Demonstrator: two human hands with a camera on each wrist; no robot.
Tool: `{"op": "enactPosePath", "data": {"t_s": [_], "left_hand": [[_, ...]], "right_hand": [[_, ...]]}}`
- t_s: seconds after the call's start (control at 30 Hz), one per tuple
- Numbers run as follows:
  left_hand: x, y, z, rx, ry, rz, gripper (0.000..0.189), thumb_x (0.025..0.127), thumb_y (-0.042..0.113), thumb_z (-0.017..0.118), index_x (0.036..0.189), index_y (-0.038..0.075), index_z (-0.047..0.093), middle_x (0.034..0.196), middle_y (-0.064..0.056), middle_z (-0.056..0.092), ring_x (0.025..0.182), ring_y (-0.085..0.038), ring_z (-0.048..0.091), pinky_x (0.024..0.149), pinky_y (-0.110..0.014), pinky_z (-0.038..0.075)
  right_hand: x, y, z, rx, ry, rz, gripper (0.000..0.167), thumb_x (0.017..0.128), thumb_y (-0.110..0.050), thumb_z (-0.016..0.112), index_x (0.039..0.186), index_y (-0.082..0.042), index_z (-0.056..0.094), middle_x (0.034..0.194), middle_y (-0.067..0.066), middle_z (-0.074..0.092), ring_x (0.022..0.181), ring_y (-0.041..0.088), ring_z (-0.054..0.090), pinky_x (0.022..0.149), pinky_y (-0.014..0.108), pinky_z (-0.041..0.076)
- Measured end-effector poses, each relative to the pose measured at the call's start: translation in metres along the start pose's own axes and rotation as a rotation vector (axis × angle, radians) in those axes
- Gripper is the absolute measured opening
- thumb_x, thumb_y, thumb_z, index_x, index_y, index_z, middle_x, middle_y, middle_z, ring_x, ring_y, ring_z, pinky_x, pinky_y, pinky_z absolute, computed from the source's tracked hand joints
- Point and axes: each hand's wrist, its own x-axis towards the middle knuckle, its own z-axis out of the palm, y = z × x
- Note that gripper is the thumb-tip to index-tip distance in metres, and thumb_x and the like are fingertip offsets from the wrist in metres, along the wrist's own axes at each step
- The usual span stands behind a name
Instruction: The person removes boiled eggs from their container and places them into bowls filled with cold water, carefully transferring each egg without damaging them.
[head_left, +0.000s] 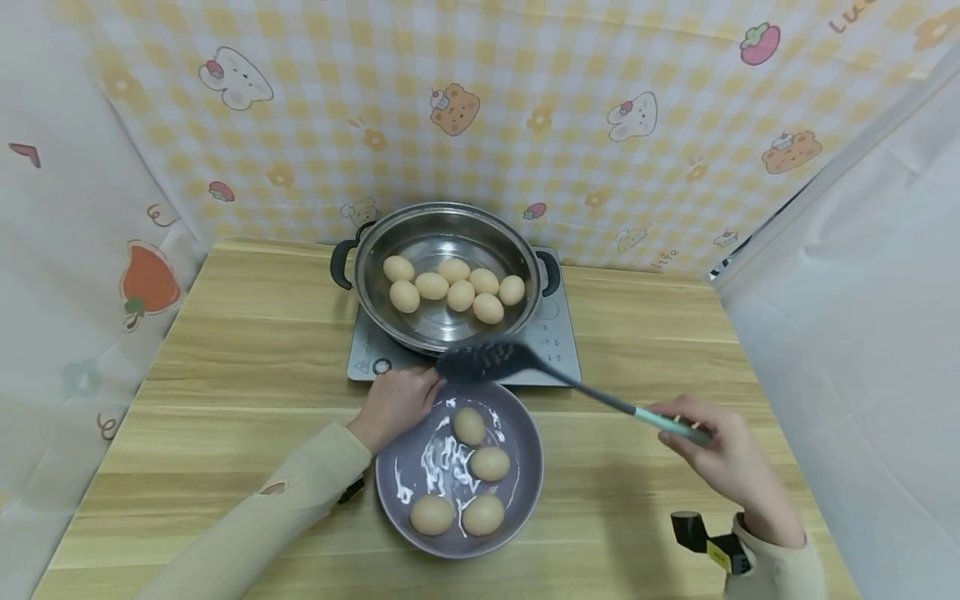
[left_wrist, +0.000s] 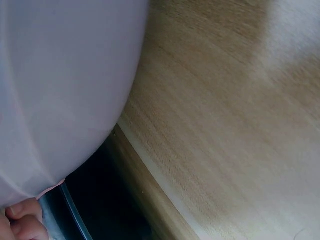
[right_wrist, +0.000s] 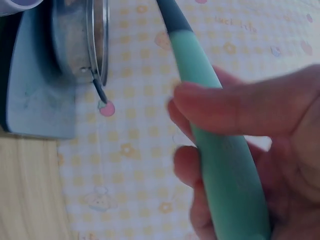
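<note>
My right hand (head_left: 720, 454) holds a black slotted spoon (head_left: 592, 392) by its mint-green handle (right_wrist: 225, 165), thumb and fingers wrapped round it in the right wrist view. The perforated spoon head, slightly blurred and with no egg on it, overlaps the front rim of the steel pot (head_left: 480, 237) and the far edge of a purple dish (head_left: 529, 483). My left hand (head_left: 397, 404) grips that dish at its upper-left rim; fingertips (left_wrist: 30, 225) show by its edge in the left wrist view. Several brown eggs (head_left: 490, 463) lie in the dish. More eggs (head_left: 432, 286) sit in the pot.
Under the pot is a flat grey induction cooker (head_left: 562, 333) on a wood-grain table (head_left: 255, 358). Black side handles (head_left: 341, 264) stick out from the pot. A yellow checked cloth (head_left: 510, 83) hangs behind, with pale sheets at both sides.
</note>
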Motion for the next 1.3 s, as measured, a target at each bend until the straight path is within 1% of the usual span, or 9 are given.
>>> {"op": "enactPosePath", "data": {"t_s": [0.1,0.2,0.33,0.47,0.63,0.7,0.87,1.1,1.3], "left_hand": [[0.0,0.0,0.0,-0.001,0.02,-0.004,0.019,0.085,0.021,0.06,0.069,0.011,0.056,0.054,-0.002,0.055,0.04,-0.021,0.05,0.035,-0.032,0.034],[0.0,0.0,0.0,0.004,0.016,-0.007,0.02,0.086,0.021,0.06,0.069,0.011,0.054,0.053,-0.002,0.054,0.039,-0.02,0.049,0.035,-0.032,0.033],[0.0,0.002,-0.001,0.004,0.008,-0.009,0.02,0.085,0.021,0.06,0.069,0.011,0.054,0.054,-0.002,0.054,0.039,-0.02,0.049,0.035,-0.031,0.033],[0.0,0.003,-0.001,0.0,0.013,-0.006,0.019,0.085,0.021,0.061,0.069,0.012,0.054,0.053,-0.002,0.054,0.039,-0.02,0.049,0.035,-0.032,0.034],[0.0,0.003,-0.001,0.0,0.02,-0.004,0.019,0.085,0.021,0.061,0.07,0.012,0.055,0.053,-0.001,0.054,0.039,-0.02,0.049,0.035,-0.032,0.034],[0.0,0.002,0.0,0.002,0.022,-0.007,0.02,0.085,0.021,0.061,0.069,0.012,0.054,0.053,-0.001,0.054,0.039,-0.021,0.05,0.035,-0.033,0.034],[0.0,0.001,0.001,0.004,0.018,-0.013,0.02,0.085,0.022,0.061,0.069,0.012,0.054,0.053,-0.001,0.054,0.04,-0.022,0.05,0.035,-0.033,0.034],[0.001,0.001,-0.001,-0.01,0.014,-0.014,0.02,0.085,0.021,0.061,0.069,0.012,0.055,0.054,-0.002,0.054,0.04,-0.021,0.051,0.035,-0.033,0.035],[0.001,0.002,-0.001,-0.018,0.005,-0.028,0.021,0.085,0.022,0.06,0.068,0.011,0.053,0.054,-0.003,0.055,0.042,-0.024,0.053,0.036,-0.036,0.036]], "right_hand": [[0.014,-0.002,0.004,-0.126,0.104,0.052,0.033,0.066,0.016,0.068,0.091,-0.005,0.068,0.073,-0.002,0.059,0.054,0.003,0.043,0.047,0.021,0.037],[0.03,-0.003,0.011,-0.279,0.206,0.112,0.026,0.069,0.009,0.07,0.09,-0.007,0.07,0.075,0.002,0.062,0.051,0.005,0.041,0.043,0.023,0.032],[0.05,0.002,0.02,-0.415,0.284,0.15,0.023,0.071,0.004,0.069,0.089,-0.01,0.071,0.078,0.004,0.064,0.045,0.01,0.036,0.037,0.025,0.022],[0.063,0.009,0.026,-0.485,0.324,0.113,0.023,0.07,0.006,0.067,0.087,-0.009,0.071,0.078,0.006,0.064,0.04,0.016,0.037,0.035,0.026,0.021],[0.073,0.015,0.029,-0.559,0.373,0.024,0.024,0.068,0.01,0.064,0.082,-0.007,0.072,0.076,0.008,0.066,0.039,0.019,0.039,0.037,0.026,0.021],[0.075,0.016,0.03,-0.577,0.387,-0.005,0.025,0.067,0.012,0.062,0.08,-0.007,0.072,0.074,0.008,0.066,0.041,0.02,0.043,0.038,0.026,0.022],[0.078,0.016,0.031,-0.61,0.382,-0.048,0.03,0.065,0.015,0.057,0.078,-0.008,0.073,0.07,0.007,0.064,0.043,0.019,0.045,0.041,0.026,0.021],[0.077,0.01,0.029,-0.636,0.308,-0.084,0.036,0.06,0.016,0.055,0.075,-0.011,0.073,0.068,0.003,0.063,0.046,0.018,0.048,0.044,0.026,0.021],[0.076,0.004,0.03,-0.61,0.232,-0.072,0.034,0.061,0.015,0.058,0.076,-0.011,0.073,0.067,0.002,0.062,0.041,0.013,0.04,0.037,0.024,0.02]]}}
